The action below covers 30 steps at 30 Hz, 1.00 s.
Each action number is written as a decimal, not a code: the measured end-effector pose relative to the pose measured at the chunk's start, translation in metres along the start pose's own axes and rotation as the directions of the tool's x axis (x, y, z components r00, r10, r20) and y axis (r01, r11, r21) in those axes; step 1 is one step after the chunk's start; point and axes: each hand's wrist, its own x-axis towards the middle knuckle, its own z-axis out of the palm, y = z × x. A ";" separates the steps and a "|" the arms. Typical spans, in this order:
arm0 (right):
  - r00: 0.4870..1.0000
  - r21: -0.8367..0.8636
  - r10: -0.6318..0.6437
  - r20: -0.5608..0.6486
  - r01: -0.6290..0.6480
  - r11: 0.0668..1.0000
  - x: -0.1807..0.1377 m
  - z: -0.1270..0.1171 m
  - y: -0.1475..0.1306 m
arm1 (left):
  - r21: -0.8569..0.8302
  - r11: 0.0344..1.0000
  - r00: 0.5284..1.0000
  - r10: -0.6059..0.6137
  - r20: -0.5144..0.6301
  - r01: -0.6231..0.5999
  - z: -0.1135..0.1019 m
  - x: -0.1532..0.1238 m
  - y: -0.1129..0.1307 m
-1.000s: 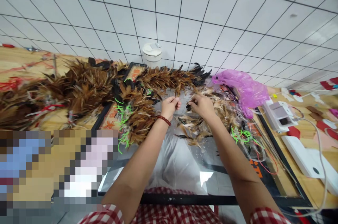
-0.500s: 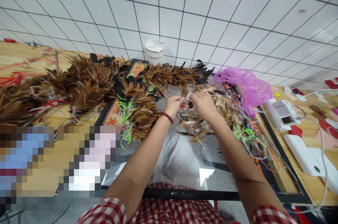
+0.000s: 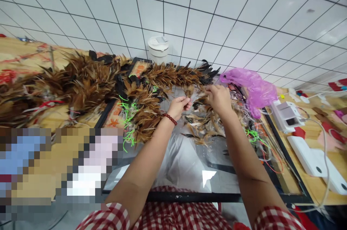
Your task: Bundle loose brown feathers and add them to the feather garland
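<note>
My left hand [image 3: 179, 108], with a dark red bead bracelet [image 3: 170, 118] at the wrist, is closed in a pinch. From its fingertips a small brown feather with pale fluff [image 3: 193, 94] sticks up. To the right, my right hand [image 3: 221, 100] reaches down over a pile of loose brown and cream feathers [image 3: 207, 127]; its fingertips are partly hidden, so what they hold does not show. A bundle of brown feathers [image 3: 148, 120] with bright green ties [image 3: 129, 138] lies left of my left hand. Behind both hands stretches a long brown feather strip [image 3: 173, 74] with black tips.
A purple plastic bag [image 3: 255, 87] lies at the back right, beside eyeglasses [image 3: 235, 92]. More feather bundles [image 3: 84, 74] cover the left table. A white lidded tub [image 3: 158, 47] stands by the tiled wall. White power strips [image 3: 316, 161] with cords lie right of the black-framed glass tabletop [image 3: 187, 196].
My right hand has moved away from my left hand, to the right and slightly back, over the loose feathers. My left hand stays nearly in place, still pinching.
</note>
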 end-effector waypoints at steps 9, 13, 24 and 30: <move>0.967 -0.059 0.000 0.255 0.016 0.998 -0.007 0.023 -0.013 | -0.139 0.989 0.991 0.039 -0.131 -0.057 -0.001 0.003 0.003; 0.990 0.015 -0.038 0.134 0.036 0.999 -0.010 0.020 -0.013 | -0.135 0.990 0.992 0.011 -0.123 -0.028 0.001 -0.001 0.005; 0.909 0.929 0.264 0.322 -0.357 0.095 -0.010 0.031 -0.025 | -0.090 0.995 0.995 -0.050 -0.081 0.043 0.004 -0.003 0.005; 0.999 0.430 0.036 0.012 -0.038 0.902 -0.014 0.018 -0.029 | -0.102 0.994 0.995 -0.058 -0.085 0.050 0.003 -0.003 0.006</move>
